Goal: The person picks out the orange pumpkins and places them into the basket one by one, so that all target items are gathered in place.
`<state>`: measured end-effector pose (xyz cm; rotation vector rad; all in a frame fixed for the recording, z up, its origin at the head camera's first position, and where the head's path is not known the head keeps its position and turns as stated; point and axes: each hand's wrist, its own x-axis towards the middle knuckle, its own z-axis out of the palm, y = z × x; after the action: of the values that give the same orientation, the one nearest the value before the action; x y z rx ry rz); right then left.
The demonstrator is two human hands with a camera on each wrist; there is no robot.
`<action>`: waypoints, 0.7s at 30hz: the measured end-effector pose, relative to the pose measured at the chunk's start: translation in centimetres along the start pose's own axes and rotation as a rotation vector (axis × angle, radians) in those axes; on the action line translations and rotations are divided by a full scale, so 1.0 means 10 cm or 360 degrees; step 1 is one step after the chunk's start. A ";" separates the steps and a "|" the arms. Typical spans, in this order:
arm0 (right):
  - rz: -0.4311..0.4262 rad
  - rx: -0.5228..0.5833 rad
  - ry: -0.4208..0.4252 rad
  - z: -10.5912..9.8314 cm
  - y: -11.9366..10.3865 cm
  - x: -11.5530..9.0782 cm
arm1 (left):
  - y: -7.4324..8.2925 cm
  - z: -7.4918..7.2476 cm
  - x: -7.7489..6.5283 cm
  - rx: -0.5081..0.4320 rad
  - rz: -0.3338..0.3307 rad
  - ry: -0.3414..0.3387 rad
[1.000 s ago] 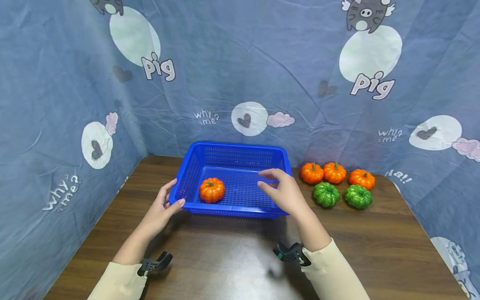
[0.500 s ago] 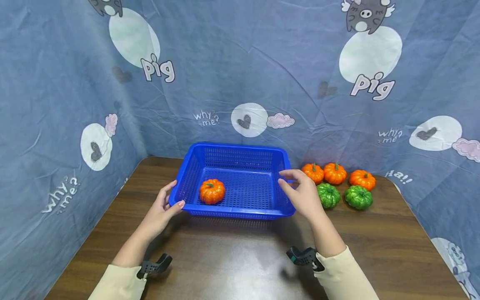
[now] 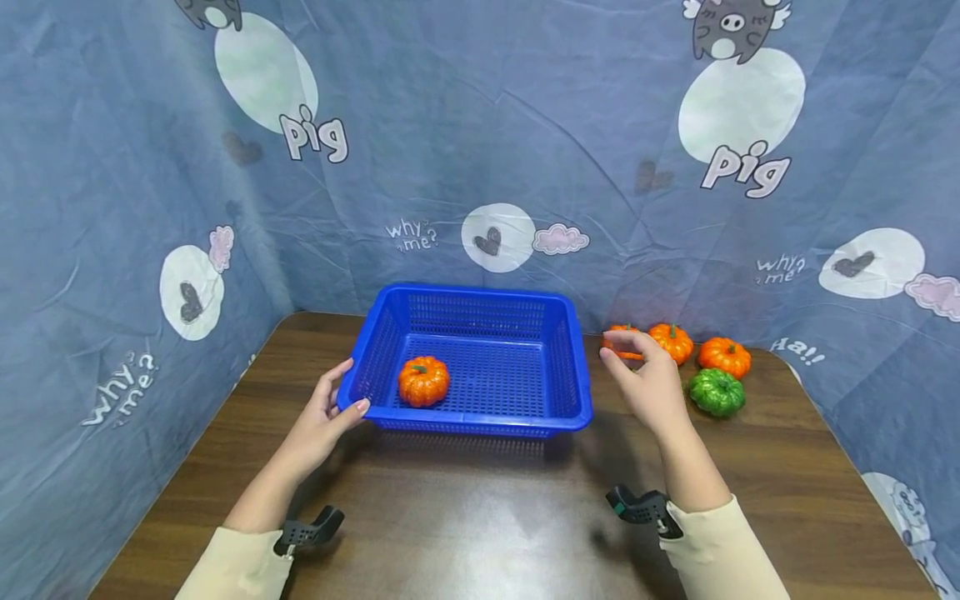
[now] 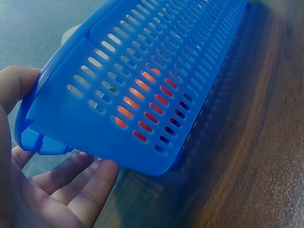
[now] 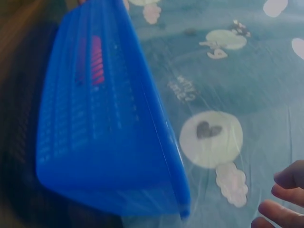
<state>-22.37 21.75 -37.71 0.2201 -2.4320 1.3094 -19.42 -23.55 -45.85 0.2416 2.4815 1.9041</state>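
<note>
A blue plastic basket (image 3: 480,420) with slotted walls stands on the table, holding one small orange pumpkin (image 3: 423,382). At its left end my left hand (image 3: 321,433) grips the rim; in the left wrist view the thumb (image 4: 16,85) lies over the edge and the fingers (image 4: 90,194) are under it. My right hand (image 3: 648,383), thumb and fingers spread apart, hovers right of the basket. It overlaps the leftmost orange pumpkin (image 3: 630,356) of the group there and hides a green one. In the right wrist view its fingertips (image 5: 278,213) have nothing between them.
Two more orange pumpkins (image 3: 670,342) and a green pumpkin (image 3: 717,392) sit at the back right of the wooden table (image 3: 465,517). A blue printed cloth (image 3: 420,125) hangs close behind and along the sides.
My right hand has moved right, from above the basket to over the left part of the pumpkin group. The left hand and the basket stay in place.
</note>
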 end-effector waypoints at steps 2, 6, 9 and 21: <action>0.0014 -0.0021 0.0029 -0.06 0.03 0.00 | 0.00 0.00 0.01 -0.0013 -0.0001 -0.0006; 0.0042 -0.0053 0.0068 -0.19 0.08 -0.02 | -0.01 0.00 0.00 -0.0009 -0.0013 -0.0005; 0.0050 -0.0076 0.0093 -0.29 0.12 -0.04 | 0.00 0.00 -0.01 0.0007 -0.0015 0.0001; 0.0048 -0.0250 0.0333 -0.70 0.36 -0.08 | 0.01 0.00 -0.01 0.0006 0.0004 -0.0006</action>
<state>-20.98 29.56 -37.27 0.0038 -2.3518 1.0874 -19.28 -23.55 -45.77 0.2481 2.4841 1.8984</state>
